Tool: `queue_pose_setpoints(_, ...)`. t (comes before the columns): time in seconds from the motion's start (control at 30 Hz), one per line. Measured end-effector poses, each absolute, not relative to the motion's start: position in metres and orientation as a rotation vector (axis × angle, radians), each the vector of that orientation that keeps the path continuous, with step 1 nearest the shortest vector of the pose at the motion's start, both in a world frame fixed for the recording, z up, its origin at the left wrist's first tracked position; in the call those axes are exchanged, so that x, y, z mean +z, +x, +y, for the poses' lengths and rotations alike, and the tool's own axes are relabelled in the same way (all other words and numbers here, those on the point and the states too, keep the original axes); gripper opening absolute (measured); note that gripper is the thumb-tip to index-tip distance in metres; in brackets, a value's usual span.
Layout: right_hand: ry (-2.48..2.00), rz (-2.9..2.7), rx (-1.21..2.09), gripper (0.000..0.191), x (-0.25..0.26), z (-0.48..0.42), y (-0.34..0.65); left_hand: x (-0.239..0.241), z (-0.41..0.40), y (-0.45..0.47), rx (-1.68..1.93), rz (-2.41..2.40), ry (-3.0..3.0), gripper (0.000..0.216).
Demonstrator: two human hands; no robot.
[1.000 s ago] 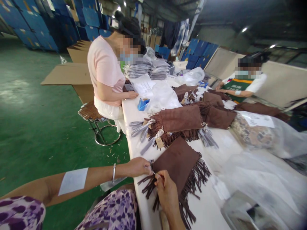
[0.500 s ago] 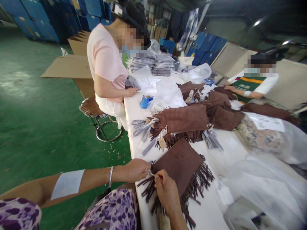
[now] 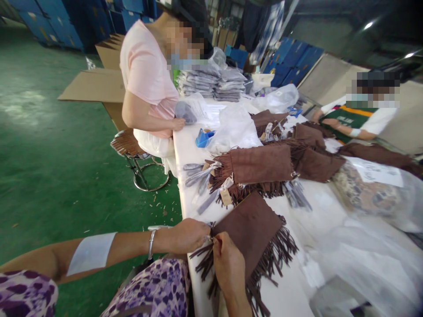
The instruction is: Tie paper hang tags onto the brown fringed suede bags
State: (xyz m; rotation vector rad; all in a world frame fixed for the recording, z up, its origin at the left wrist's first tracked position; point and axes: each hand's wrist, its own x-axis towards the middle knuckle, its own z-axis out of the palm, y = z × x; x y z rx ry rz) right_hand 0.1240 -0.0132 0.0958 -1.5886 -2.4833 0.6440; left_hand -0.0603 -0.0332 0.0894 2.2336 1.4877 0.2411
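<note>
A brown fringed suede piece [image 3: 251, 233] lies flat on the white table [image 3: 287, 295] in front of me. My left hand [image 3: 188, 234] is closed in a pinch at its near left corner, a bracelet on the wrist. My right hand [image 3: 228, 264] is also closed in a pinch at that same corner, resting over the fringe. Something small and pale sits between the two sets of fingertips; I cannot make out what it is.
A pile of brown fringed pieces [image 3: 261, 165] with paper tags and grey strips lies further up the table. Clear plastic bags [image 3: 360, 246] cover the right side. A person in a pink top [image 3: 147, 75] sits on a stool at left; another person [image 3: 357, 119] works at far right.
Both hands stay pinched at the corner of the brown piece, with only small finger shifts. The camera has tilted a little, so the scene sits slightly higher and to the right.
</note>
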Motion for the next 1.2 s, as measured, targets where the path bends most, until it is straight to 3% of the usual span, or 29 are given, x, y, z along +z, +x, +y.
queue_pose_setpoints(0.27,-1.342,-2.298,0.635,0.026,0.078,-0.029,0.126,0.097,-0.022,-0.067,0.227,1.472,2.270,0.025)
queue_pose_setpoints(0.63,-1.288,-2.239,0.483,0.025,0.060,-0.030,0.116,0.111,0.012,-0.068,0.055,1.325,2.439,0.023)
queue_pose_setpoints(0.8,-1.293,-2.194,0.698,0.021,0.065,-0.020,0.122,0.125,0.024,-0.073,0.186,1.192,2.658,0.003)
queue_pose_setpoints(0.93,-1.386,-2.101,0.940,0.018,0.069,-0.009,0.126,0.119,0.025,-0.076,0.354,1.102,2.894,0.008)
queue_pose_setpoints(1.2,-1.442,-2.071,1.055,0.022,0.062,-0.002,0.128,0.087,-0.041,-0.064,0.465,1.574,2.747,0.011)
